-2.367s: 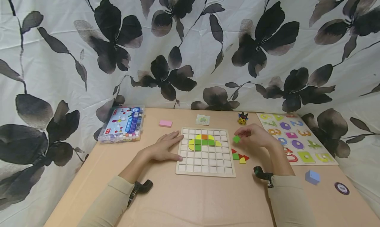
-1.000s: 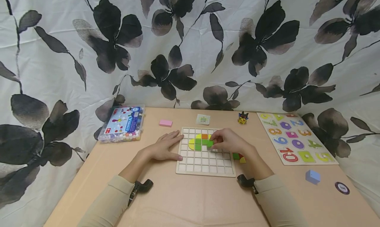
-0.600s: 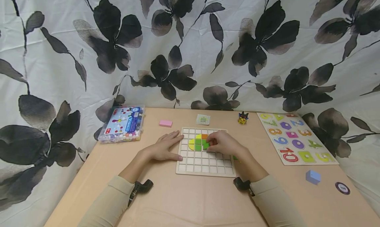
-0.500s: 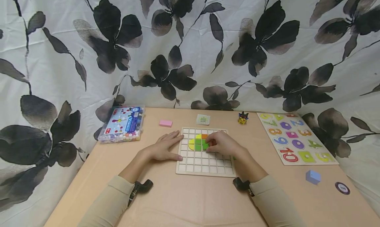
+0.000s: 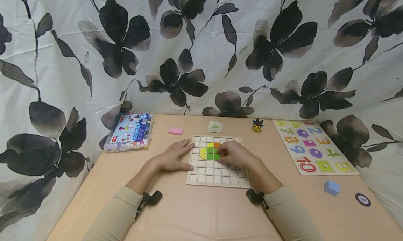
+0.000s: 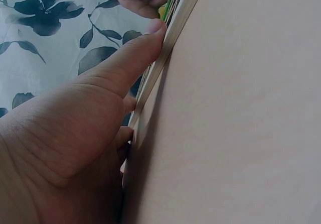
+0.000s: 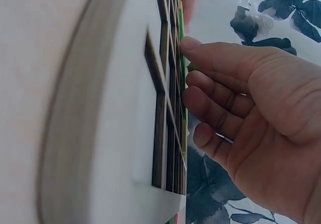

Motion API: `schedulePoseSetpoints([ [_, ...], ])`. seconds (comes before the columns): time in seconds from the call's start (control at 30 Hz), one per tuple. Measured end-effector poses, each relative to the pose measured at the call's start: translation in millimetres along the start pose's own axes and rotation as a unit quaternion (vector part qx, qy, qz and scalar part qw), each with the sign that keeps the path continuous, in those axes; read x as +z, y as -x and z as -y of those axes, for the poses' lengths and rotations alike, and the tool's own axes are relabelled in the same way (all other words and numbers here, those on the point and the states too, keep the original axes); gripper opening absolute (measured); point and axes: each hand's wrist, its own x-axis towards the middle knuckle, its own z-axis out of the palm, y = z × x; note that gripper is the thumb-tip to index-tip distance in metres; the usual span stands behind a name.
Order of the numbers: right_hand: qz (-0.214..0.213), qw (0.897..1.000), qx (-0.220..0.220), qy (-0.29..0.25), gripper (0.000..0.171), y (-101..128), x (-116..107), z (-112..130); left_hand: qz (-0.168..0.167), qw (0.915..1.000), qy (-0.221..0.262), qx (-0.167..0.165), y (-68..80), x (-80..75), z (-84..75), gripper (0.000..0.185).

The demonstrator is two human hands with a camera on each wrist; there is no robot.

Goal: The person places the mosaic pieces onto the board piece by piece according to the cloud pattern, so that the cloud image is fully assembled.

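Observation:
A wooden grid board (image 5: pixel 217 181) lies on the table, with yellow tiles (image 5: pixel 203 153), green tiles (image 5: pixel 210 156) and an orange tile (image 5: pixel 216 144) in its upper cells. My left hand (image 5: pixel 172 157) rests at its left, fingers spread, index fingertip and thumb touching the board's edge. Over the upper middle cells, my right hand (image 5: pixel 236 153) pinches a small green tile (image 5: pixel 217 157) down at the board, beside the other green ones. In the right wrist view a bit of green shows between thumb and fingers; the hand hides the cells to the right.
Behind the board lie a patterned card (image 5: pixel 215 127), a pink block (image 5: pixel 175 130) and a small yellow figure (image 5: pixel 257 125). A clear bead box (image 5: pixel 129 132) stands at left. At right are a number board (image 5: pixel 315 146), blue block (image 5: pixel 331 188) and round disc (image 5: pixel 362 199).
My right hand has brought the green tile from right of the board leftward onto the grid, then lowered it beside the other green tiles. My left hand has stayed put.

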Motion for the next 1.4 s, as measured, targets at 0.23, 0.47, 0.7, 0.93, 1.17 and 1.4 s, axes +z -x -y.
schedulePoseSetpoints([
  [0.23, -0.008, 1.0, 0.003, -0.005, 0.028, 3.1, -5.6, -0.6, 0.0, 1.0, -0.001, 0.001, 0.2, -0.1, 0.6, 0.105],
  [0.47, -0.036, 0.999, 0.001, -0.023, 0.036, 12.7, -24.5, -7.1, -0.001, 1.0, 0.001, -0.001, 0.7, -0.6, 0.7, 0.104],
  [0.7, -0.061, 0.996, 0.05, -0.032, 0.035, 28.3, -46.1, -7.7, -0.003, 1.0, 0.005, 0.002, 0.6, -0.7, 0.3, 0.103],
  [0.93, -0.08, 0.993, 0.085, -0.032, 0.031, 45.0, -53.3, -19.7, -0.002, 1.0, 0.0, 0.005, -0.4, -0.7, 0.8, 0.104],
  [1.17, -0.055, 0.992, 0.104, -0.039, 0.029, 59.4, -63.3, -38.6, -0.001, 1.0, -0.004, 0.005, -0.2, -1.9, 0.1, 0.104],
  [1.4, 0.022, 0.993, 0.1, -0.064, 0.018, 67.0, -73.8, -51.2, 0.0, 1.0, 0.002, 0.003, 0.8, -1.1, -0.9, 0.103],
])
